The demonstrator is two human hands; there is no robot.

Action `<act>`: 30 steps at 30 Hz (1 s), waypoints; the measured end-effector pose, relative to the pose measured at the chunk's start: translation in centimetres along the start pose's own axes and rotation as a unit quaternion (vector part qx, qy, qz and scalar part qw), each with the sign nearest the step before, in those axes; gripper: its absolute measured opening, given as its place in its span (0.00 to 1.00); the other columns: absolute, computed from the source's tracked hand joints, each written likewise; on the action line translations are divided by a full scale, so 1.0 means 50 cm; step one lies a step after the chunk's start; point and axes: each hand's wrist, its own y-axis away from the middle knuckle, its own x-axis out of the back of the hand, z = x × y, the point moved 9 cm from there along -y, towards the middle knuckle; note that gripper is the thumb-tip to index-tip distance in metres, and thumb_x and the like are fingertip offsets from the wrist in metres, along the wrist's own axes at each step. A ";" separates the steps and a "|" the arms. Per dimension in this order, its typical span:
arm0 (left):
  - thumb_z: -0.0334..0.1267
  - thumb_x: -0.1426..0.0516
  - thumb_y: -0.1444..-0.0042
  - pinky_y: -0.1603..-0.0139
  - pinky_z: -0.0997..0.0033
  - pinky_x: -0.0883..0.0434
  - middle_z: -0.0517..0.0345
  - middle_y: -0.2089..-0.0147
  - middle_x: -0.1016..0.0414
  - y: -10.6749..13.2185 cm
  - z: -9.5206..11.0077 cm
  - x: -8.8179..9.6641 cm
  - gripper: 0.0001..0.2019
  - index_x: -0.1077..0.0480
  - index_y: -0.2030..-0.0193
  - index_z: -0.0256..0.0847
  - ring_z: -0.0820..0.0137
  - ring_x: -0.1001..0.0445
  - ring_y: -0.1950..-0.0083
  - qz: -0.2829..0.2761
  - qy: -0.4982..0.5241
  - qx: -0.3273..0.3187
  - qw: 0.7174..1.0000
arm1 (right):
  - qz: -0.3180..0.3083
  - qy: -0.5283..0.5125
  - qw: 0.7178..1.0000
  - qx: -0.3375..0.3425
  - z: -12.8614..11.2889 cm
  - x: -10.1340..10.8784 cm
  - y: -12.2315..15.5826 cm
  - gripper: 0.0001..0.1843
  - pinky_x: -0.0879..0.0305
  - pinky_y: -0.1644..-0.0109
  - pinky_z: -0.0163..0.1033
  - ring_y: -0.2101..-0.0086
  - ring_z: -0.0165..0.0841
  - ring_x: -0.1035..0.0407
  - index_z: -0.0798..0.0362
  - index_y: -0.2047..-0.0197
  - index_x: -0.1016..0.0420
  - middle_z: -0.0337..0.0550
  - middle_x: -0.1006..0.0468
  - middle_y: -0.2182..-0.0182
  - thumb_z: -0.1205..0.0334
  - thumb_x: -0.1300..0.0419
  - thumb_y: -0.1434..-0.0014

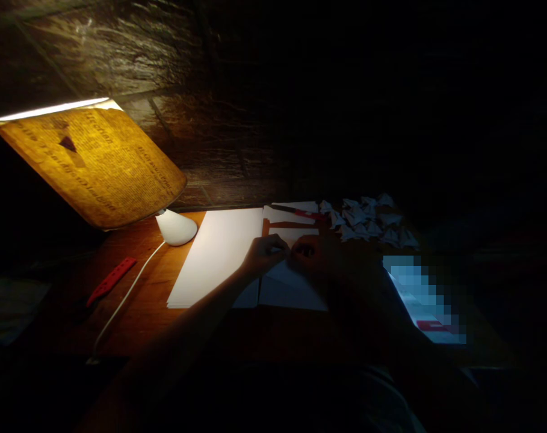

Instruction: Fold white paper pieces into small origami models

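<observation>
Over the white paper sheets (291,288) at the middle of the table, my two hands are close together. My left hand (265,254) is closed in a pinch, with its fingertips toward the other hand. My right hand (308,255) is curled too, in deep shadow. Whatever is between the fingers is too small and dark to make out. To the left lies a brightly lit stack of white paper (223,252). Behind my hands, a long dark tool with a red handle (302,213) rests across some paper strips. Several small folded paper pieces (354,213) are grouped at the back right.
A lamp with a yellow printed shade (97,162) and white base (176,228) stands at the left, its white cord (129,291) running to the front edge. A red slotted object (113,278) lies beside the cord. At the right glows a screen (429,307). A stone wall (165,132) rises behind.
</observation>
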 end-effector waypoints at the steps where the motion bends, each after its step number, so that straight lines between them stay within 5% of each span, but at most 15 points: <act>1: 0.36 0.37 0.50 0.69 0.74 0.33 0.55 0.70 0.22 0.000 0.000 0.001 0.04 0.23 0.70 0.38 0.69 0.24 0.66 0.000 -0.005 -0.002 1.000 | 0.005 -0.001 1.000 0.001 0.000 -0.001 0.000 0.05 0.38 0.67 0.34 0.71 0.31 0.28 0.53 0.67 0.18 0.41 0.18 0.71 0.67 0.37 0.46; 30: 0.35 0.37 0.55 0.70 0.72 0.35 0.56 0.74 0.25 0.005 0.033 0.021 0.03 0.24 0.75 0.38 0.70 0.28 0.71 0.047 0.009 -0.022 0.999 | 0.013 -0.016 1.000 -0.014 -0.017 0.012 0.000 0.04 0.40 0.67 0.34 0.71 0.29 0.29 0.52 0.69 0.20 0.38 0.19 0.72 0.65 0.37 0.44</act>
